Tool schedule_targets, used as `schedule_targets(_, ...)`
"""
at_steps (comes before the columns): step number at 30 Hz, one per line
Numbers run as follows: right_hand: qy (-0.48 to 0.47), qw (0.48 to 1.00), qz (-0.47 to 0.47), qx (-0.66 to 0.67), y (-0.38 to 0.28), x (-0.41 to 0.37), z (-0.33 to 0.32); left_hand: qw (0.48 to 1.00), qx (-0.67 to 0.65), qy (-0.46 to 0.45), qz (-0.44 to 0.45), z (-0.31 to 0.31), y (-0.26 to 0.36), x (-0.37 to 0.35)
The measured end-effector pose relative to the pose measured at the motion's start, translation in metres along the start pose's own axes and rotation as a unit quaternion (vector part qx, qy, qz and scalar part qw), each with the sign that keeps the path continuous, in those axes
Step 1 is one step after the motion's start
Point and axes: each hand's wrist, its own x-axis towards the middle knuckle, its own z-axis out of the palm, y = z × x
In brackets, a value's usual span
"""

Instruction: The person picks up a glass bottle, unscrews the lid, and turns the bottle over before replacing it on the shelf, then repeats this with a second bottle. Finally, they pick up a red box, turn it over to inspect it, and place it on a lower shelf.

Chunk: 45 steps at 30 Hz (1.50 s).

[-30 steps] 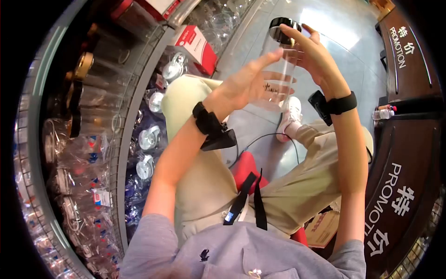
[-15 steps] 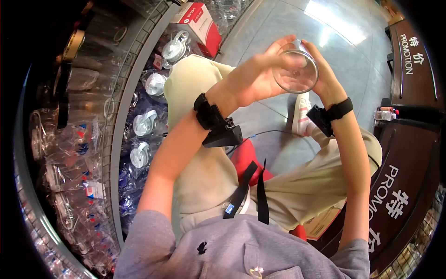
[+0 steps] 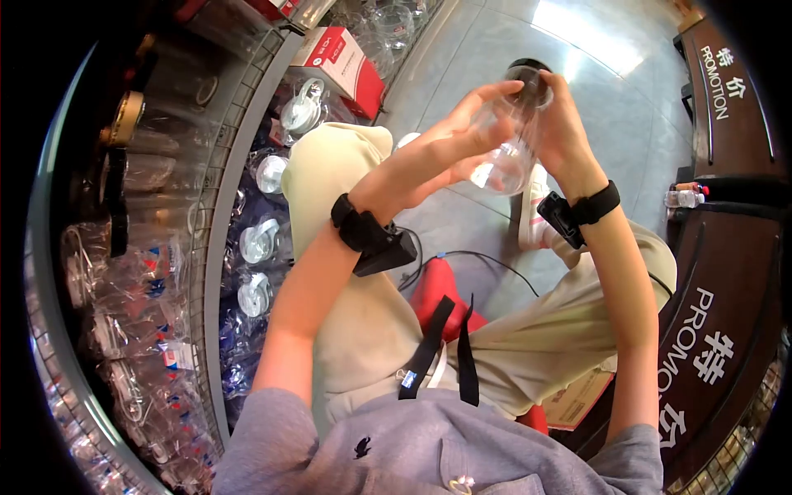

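A clear glass or plastic vessel (image 3: pixel 505 165) with a dark lid (image 3: pixel 528 70) hangs tilted in the air above the floor, its lidded end farther from my body. My left hand (image 3: pixel 470 136) wraps its near side, with the fingertips close to the lid. On the other side, my right hand (image 3: pixel 565 124) curls round the upper part, below the lid. Both wrists carry black straps with small black devices.
Shelves of wrapped bottles (image 3: pixel 136 289) stand at the left. Nearer are bagged cups with white lids (image 3: pixel 260 239) and a red and white box (image 3: pixel 338 70). Dark promotion panels (image 3: pixel 718 313) stand right, with small bottles (image 3: pixel 685 196) between. A cable (image 3: pixel 487 257) crosses the floor.
The vessel has turned from its round end facing me to a tilted side view, and its dark lid now shows. Both hands have shifted their hold around it.
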Motion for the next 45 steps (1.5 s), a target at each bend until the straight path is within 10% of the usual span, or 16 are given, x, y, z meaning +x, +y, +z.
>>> schedule_targets(9, -0.109, 0.950, -0.250, -0.151, -0.030, -0.032, 0.055, 0.946, 0.295, 0.119, 0.068, -0.001, -0.014, 0.000)
schedule_targets(14, -0.093, 0.927, -0.265, -0.250, -0.047, -0.030, 0.053, 0.785, 0.545, 0.255, 0.147, 0.004, -0.024, -0.003)
schedule_targets(41, -0.061, 0.953, -0.266, -0.128, -0.036, -0.033, 0.007, 0.852, 0.507, 0.108, 0.066, -0.009, -0.019, 0.019)
schedule_targets(45, -0.159, 0.945, -0.267, -0.099, -0.040, -0.038, 0.005, 0.926, 0.372, 0.045, 0.042, 0.000, -0.030, 0.017)
